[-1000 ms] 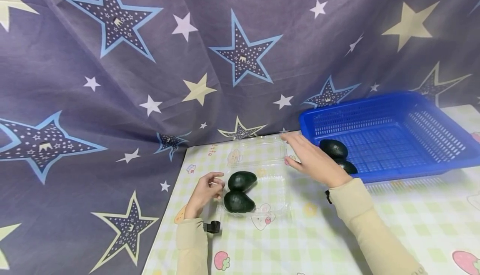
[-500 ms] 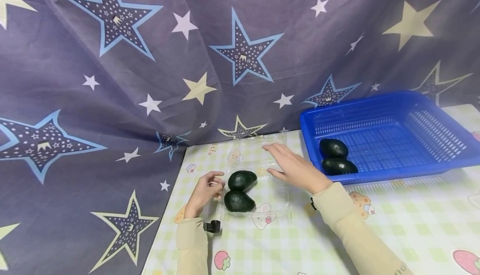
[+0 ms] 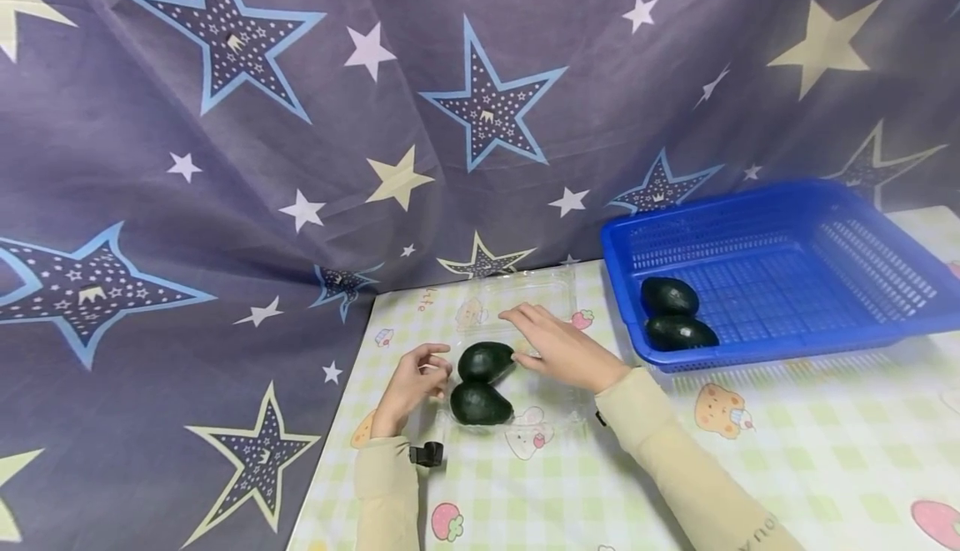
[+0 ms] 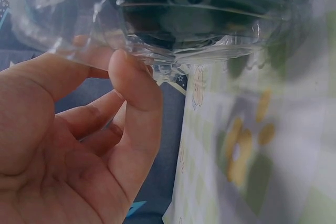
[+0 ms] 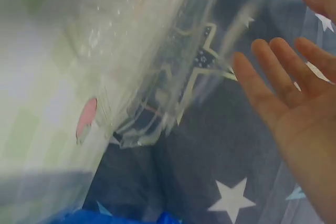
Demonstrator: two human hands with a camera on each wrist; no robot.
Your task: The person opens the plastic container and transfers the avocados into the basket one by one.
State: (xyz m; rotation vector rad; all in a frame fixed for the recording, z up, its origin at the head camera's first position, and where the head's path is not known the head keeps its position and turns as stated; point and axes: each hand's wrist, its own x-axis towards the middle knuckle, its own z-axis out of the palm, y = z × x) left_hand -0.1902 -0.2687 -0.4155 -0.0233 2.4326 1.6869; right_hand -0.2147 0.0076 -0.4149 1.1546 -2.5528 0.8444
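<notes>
Here the left hand rests near the tabletop's left edge, its thumb and curled fingers pinching the left rim of a clear plastic clamshell box. The left wrist view shows the thumb pressed onto that transparent rim, with dark fruit behind the plastic. Two dark green avocados lie in the box's tray, one behind the other and touching, at its left end. The right hand is spread flat with straight fingers over the middle of the box, just beside the rear avocado, and holds nothing; whether it presses on the plastic cannot be told. In the right wrist view its fingers are outstretched next to the raised clear lid. The lid lies open toward the tabletop's back edge. A blue plastic basket stands at the back right of the tabletop, well apart from the box, with two more avocados in its front left corner. A star-patterned curtain hangs behind and to the left.
</notes>
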